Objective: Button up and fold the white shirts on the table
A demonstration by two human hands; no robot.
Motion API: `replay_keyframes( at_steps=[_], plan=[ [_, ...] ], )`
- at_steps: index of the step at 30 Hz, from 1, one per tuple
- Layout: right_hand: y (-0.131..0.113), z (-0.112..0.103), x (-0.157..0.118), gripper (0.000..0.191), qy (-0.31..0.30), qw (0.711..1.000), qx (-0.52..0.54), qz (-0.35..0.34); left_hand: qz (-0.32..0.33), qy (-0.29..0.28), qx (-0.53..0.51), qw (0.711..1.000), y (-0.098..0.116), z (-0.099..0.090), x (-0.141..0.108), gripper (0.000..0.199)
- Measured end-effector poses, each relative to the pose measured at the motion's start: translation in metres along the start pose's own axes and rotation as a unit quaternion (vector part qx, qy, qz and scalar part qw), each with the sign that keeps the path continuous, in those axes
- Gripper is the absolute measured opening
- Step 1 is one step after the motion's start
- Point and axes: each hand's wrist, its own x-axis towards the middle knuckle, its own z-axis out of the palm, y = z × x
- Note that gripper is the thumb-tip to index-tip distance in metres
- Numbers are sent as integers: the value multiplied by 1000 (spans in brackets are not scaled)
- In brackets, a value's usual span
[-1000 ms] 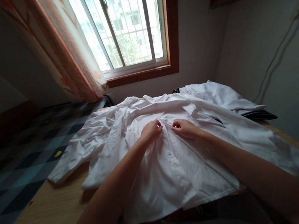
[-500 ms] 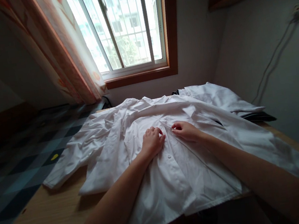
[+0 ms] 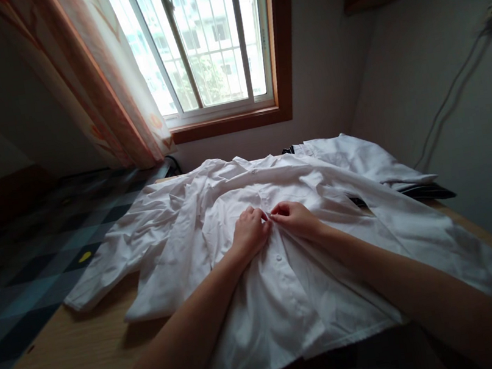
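A white button-up shirt [image 3: 248, 320] lies spread out in front of me, its hem toward me and its collar toward the window. My left hand [image 3: 251, 228] pinches the front placket near the middle. Close beside it, fingertips almost meeting, my right hand [image 3: 294, 219] pinches the shirt's other front edge. What exactly sits between the fingertips is too small to make out. Below the hands a small button [image 3: 278, 258] shows on the placket. The sleeves stretch out to both sides, wrinkled.
Under the shirt is a wooden board [image 3: 69, 365]. A checked bedspread [image 3: 34, 284] covers the left side. White folded clothing [image 3: 353, 159] rests on dark cloth [image 3: 429, 189] at the back right. Beyond are a window [image 3: 207, 48], a curtain [image 3: 91, 78] and a wall cable [image 3: 449, 92].
My right hand has moved left, bringing the edge it pinches up to my left hand. The left hand has stayed nearly in place.
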Motion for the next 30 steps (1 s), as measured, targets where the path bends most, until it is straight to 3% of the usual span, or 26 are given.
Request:
replay_keyframes(
  at_steps=[15,19,24,30],
  plan=[
    [1,3,-3,11,-11,998,-65,-9,9,15,-25,1000,0,-4,-3,12],
    [2,3,-4,10,-4,997,-81,-10,-4,18,-95,995,-7,-7,1,13],
    [1,2,-5,10,3,998,-69,-11,-37,-26,-254,966,-17,-10,6,27],
    [3,-1,-4,13,16,999,-33,-7,-29,-32,-258,965,-16,-5,4,30]
  ],
)
